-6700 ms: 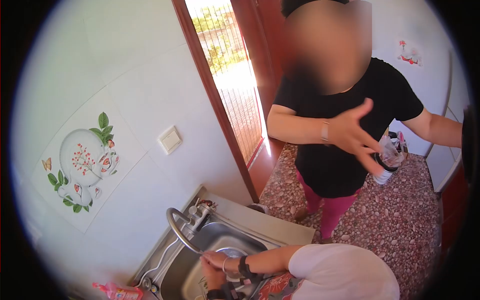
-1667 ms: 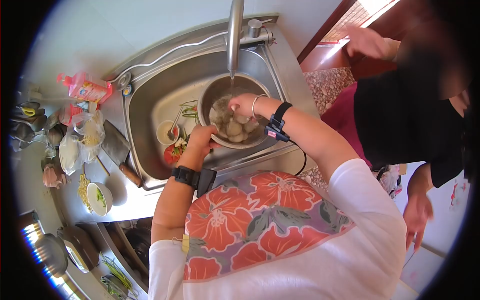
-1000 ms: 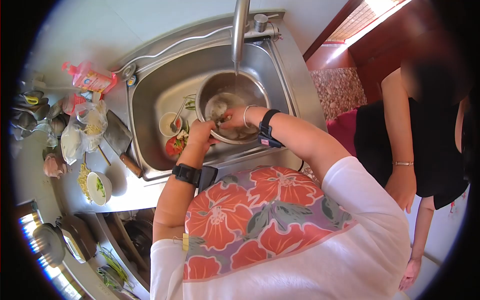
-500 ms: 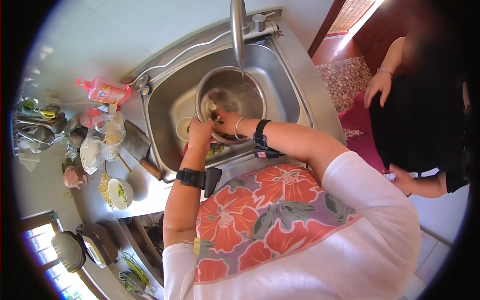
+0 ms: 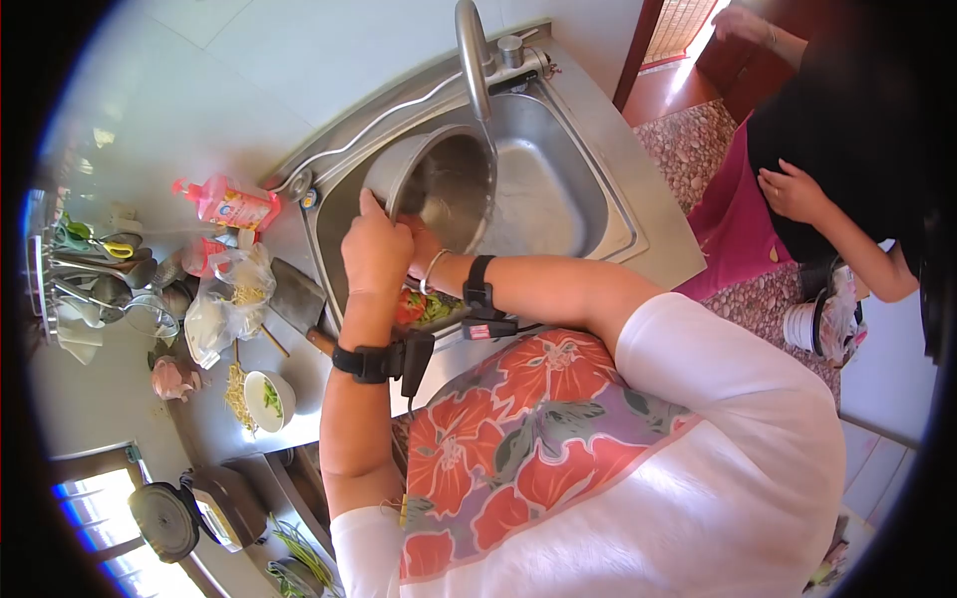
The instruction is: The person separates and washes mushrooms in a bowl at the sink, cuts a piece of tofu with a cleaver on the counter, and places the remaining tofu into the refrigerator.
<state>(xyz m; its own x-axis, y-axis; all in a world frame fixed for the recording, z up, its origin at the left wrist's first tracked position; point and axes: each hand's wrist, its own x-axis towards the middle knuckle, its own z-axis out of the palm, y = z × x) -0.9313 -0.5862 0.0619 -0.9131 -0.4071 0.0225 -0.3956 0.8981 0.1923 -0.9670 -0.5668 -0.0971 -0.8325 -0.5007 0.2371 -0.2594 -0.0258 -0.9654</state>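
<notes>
A metal bowl [image 5: 407, 164] is tilted on its side above the left part of the sink [image 5: 588, 204], its mouth toward the right. My left hand [image 5: 377, 249] is closed on the bowl's near rim. Beside it, my right hand [image 5: 425, 249] sits at the lower edge of the bowl's mouth, its fingers mostly hidden behind my left hand and the rim. The curved faucet [image 5: 473, 65] ends right at the bowl's mouth. Red and green vegetable scraps [image 5: 424, 307] lie in the sink below my hands.
A pink soap bottle [image 5: 229, 202], a cleaver [image 5: 297, 297], plastic bags [image 5: 234, 294] and a white bowl with chopped greens [image 5: 269, 401] stand on the left counter. Another person [image 5: 837, 149] in black stands at the right, near a bin [image 5: 803, 326].
The metal bowl has gone from upright under the faucet to tilted, farther left. My right hand has moved from inside it to its edge. The other person's arms have moved apart.
</notes>
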